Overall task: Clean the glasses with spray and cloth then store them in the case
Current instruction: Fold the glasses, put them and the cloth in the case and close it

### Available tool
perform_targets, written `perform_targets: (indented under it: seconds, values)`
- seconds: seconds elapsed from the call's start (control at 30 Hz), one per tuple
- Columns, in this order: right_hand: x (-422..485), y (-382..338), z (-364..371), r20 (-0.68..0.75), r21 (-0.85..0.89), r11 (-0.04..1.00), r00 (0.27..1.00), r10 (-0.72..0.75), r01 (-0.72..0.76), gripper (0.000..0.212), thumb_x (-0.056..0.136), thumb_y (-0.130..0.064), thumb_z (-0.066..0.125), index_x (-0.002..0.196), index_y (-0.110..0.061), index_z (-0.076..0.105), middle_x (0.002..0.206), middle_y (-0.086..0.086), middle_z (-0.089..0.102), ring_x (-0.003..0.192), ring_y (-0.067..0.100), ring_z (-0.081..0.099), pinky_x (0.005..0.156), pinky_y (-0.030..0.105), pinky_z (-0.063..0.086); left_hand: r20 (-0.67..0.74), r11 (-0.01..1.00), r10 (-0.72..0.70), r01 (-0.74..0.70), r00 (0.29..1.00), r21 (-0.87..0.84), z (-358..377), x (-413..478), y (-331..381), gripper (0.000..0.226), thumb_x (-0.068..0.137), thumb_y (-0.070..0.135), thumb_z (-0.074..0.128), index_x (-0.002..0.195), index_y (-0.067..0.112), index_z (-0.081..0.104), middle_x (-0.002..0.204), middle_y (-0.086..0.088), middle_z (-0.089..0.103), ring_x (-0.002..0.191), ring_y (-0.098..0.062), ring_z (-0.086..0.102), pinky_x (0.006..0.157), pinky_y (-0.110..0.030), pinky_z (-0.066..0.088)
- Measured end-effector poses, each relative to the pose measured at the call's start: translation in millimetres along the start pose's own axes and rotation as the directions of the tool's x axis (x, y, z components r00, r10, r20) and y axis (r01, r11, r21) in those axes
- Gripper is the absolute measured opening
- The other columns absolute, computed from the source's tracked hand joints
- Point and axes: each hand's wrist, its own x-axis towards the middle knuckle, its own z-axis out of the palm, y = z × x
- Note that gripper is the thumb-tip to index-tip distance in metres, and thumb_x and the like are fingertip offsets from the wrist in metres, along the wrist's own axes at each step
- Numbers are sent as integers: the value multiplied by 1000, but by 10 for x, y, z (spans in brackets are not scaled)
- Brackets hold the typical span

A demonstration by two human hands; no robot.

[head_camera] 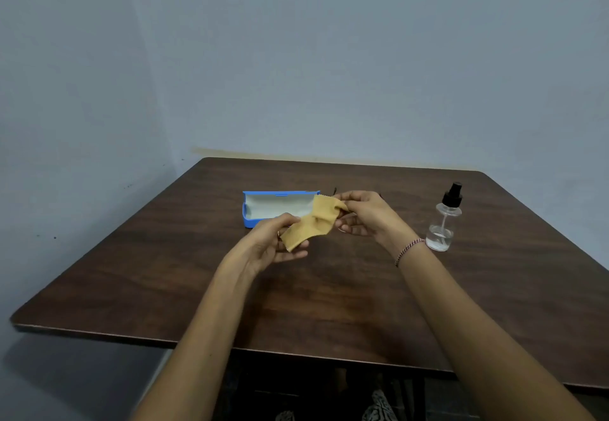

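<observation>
A yellow cloth [313, 224] stretches between both hands above the table's middle. My left hand [270, 244] pinches its lower left end. My right hand [365, 214] grips the upper right end, wrapped over the glasses, which are almost fully hidden; only a thin dark temple tip [334, 191] sticks out behind the fingers. The blue case [260, 214] lies open just behind my left hand, its pale lining showing and nothing visible inside. A clear spray bottle [443, 223] with a black nozzle stands upright to the right of my right wrist.
The dark wooden table [329, 305] sits in a corner, with grey walls behind and to the left. Its near edge runs across the lower frame. Patterned fabric on my lap shows beneath it.
</observation>
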Motion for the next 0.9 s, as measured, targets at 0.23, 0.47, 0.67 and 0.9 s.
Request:
perform_targets:
  seconds: [0.23,0.47,0.67,0.9]
  values:
    - [78,105,46,181,312,922,967,178,-229,26,94,-19,50,86,3,59,84,15,58,72,23,61,60,28,59,-31,994,53,-50,998,98,-218,-12,157,16,82,0,66,98,3,63,79,-8,64,55,-8,66,59,-27,60]
    - [190,253,200,128,125,991,991,25,-41,12,80,-3,70,90,3,66,98,13,65,77,12,63,59,13,55,-148,981,93,-65,985,181,-500,45,321,22,78,-2,70,97,8,65,85,-10,67,54,-8,67,52,-22,57]
    - [460,242,409,-214,-186,974,962,-168,129,15,81,-7,72,96,-8,68,93,8,66,67,10,59,57,13,50,-378,966,220,-149,899,210,-558,284,394,32,78,-7,69,105,4,55,89,-18,63,42,-9,62,43,-19,53]
    - [678,246,641,-305,-512,838,872,-382,188,13,84,-12,68,94,-19,62,98,3,65,93,15,62,69,19,46,-527,771,477,-47,703,635,-649,600,349,24,73,26,79,89,26,62,90,3,69,84,-14,66,73,-35,56]
